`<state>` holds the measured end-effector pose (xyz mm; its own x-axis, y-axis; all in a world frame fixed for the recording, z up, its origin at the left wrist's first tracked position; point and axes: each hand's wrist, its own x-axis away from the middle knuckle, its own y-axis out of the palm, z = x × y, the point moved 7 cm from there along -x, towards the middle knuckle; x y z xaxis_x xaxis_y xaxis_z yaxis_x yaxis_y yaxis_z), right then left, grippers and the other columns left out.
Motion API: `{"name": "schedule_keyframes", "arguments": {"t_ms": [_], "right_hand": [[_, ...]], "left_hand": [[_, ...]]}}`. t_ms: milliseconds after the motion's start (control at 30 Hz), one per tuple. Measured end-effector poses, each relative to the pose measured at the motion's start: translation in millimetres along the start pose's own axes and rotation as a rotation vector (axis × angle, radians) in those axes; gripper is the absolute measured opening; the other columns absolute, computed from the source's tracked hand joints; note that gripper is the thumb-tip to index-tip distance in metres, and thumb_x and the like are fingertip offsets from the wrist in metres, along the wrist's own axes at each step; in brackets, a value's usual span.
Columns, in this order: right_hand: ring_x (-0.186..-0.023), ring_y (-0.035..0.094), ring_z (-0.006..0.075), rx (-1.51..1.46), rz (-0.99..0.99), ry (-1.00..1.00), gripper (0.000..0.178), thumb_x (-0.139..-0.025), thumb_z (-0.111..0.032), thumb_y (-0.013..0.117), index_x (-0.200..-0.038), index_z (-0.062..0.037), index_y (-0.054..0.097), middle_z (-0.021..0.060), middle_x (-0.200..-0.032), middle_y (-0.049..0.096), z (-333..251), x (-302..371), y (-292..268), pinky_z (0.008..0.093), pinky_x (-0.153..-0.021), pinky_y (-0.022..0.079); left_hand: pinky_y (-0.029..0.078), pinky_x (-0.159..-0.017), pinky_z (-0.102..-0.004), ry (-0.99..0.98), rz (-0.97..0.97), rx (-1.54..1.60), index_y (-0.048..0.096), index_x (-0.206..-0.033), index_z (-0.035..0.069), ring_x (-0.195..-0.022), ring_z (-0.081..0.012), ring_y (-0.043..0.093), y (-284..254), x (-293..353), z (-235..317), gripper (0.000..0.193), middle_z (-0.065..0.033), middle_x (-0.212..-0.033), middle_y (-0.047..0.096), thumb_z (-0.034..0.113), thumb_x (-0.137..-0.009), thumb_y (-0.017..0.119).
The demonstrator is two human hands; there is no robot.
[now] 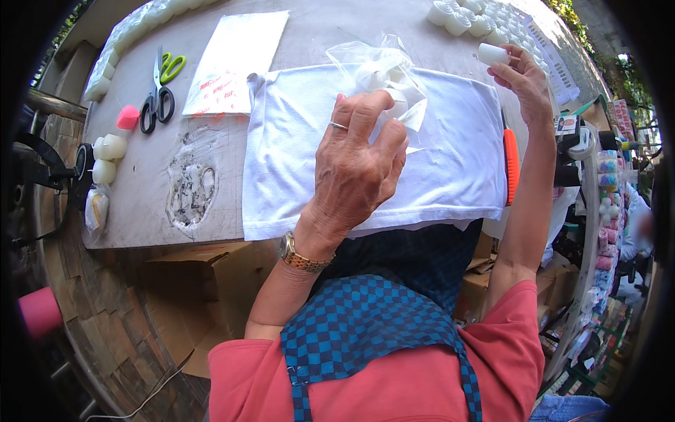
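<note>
A short white cylindrical candle (493, 54) is pinched between the thumb and fingers of my right hand (526, 81), raised over the table's far right side. My left hand (362, 151), wearing a ring and a wristwatch, is over the middle of a white cloth (457, 141). Its bent fingers close on a crumpled clear plastic bag (401, 77) with something white inside. My palm hides part of the bag, and the thumb's grip is not fully visible. The cloth lies flat on the grey table (218, 151) in front of me.
Dark-handled scissors (156, 105), green-handled scissors (171, 68), a pink object (128, 117) and a white plastic packet (239, 60) lie on the left. More white candles (457, 21) line the far right and left edges. An orange-handled tool (510, 167) lies right of the cloth.
</note>
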<state>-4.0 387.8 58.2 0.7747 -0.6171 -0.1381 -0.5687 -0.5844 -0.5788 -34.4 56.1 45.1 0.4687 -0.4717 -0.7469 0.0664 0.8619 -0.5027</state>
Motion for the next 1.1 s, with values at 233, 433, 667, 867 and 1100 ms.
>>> {"name": "schedule_keyframes", "arguments": {"t_ms": [233, 433, 667, 867, 1100], "right_hand": [[-0.092, 0.067, 0.0157, -0.261, -0.115, -0.234, 0.051, -0.078, -0.002, 0.077, -0.125, -0.0041, 0.057, 0.0106, -0.106, 0.068, -77.6, 147.9, 36.1, 0.029, -0.081, 0.054], [-0.08, 0.066, 0.0196, 0.035, 0.083, -0.315, 0.041, -0.073, 0.002, 0.079, -0.11, -0.0032, 0.061, 0.01, -0.102, 0.067, -87.5, 203.1, 91.2, 0.0292, -0.071, 0.054], [-0.086, 0.064, 0.0166, 0.018, 0.167, -0.467, 0.042, -0.072, 0.009, 0.077, -0.109, -0.0029, 0.062, 0.013, -0.113, 0.062, -89.9, 195.1, 108.1, 0.0272, -0.071, 0.055], [-0.08, 0.06, 0.0163, 0.064, 0.178, -0.611, 0.038, -0.071, 0.01, 0.076, -0.104, -0.0024, 0.061, 0.0111, -0.107, 0.06, -103.4, 198.4, 118.2, 0.0279, -0.068, 0.053], [-0.075, 0.06, 0.0214, 0.087, 0.317, -0.614, 0.03, -0.07, 0.009, 0.075, -0.091, -0.0027, 0.056, 0.0118, -0.097, 0.053, -107.8, 181.9, 137.5, 0.0313, -0.059, 0.053]], "left_hand": [[0.052, -0.087, -0.0406, 0.013, 0.049, 0.023, 0.064, -0.088, 0.004, -0.1, -0.0304, 0.06, -4.2, 2.7, 0.9, 0.016, -0.0117, -0.111, 0.059, 0.006, -0.078, 0.076], [0.052, -0.084, -0.0406, 0.052, 0.055, 0.019, 0.064, -0.088, 0.003, -0.098, -0.0307, 0.06, -6.2, 1.0, 6.5, 0.015, -0.0118, -0.107, 0.06, 0.004, -0.078, 0.075], [0.052, -0.089, -0.0428, 0.027, 0.028, 0.026, 0.063, -0.087, 0.004, -0.099, -0.0299, 0.061, -3.2, 1.1, 6.4, 0.012, -0.0115, -0.108, 0.061, 0.005, -0.08, 0.073], [0.045, -0.105, -0.049, 0.05, 0.043, 0.013, 0.063, -0.085, 0.005, -0.105, -0.0277, 0.06, -4.6, 0.2, 6.0, 0.009, -0.0094, -0.112, 0.06, 0.005, -0.081, 0.071], [0.027, -0.114, -0.0662, 0.086, 0.059, -0.017, 0.06, -0.082, 0.011, -0.117, -0.0223, 0.054, -4.6, 4.6, 3.7, 0.009, -0.0036, -0.118, 0.054, 0.012, -0.084, 0.068]]}}
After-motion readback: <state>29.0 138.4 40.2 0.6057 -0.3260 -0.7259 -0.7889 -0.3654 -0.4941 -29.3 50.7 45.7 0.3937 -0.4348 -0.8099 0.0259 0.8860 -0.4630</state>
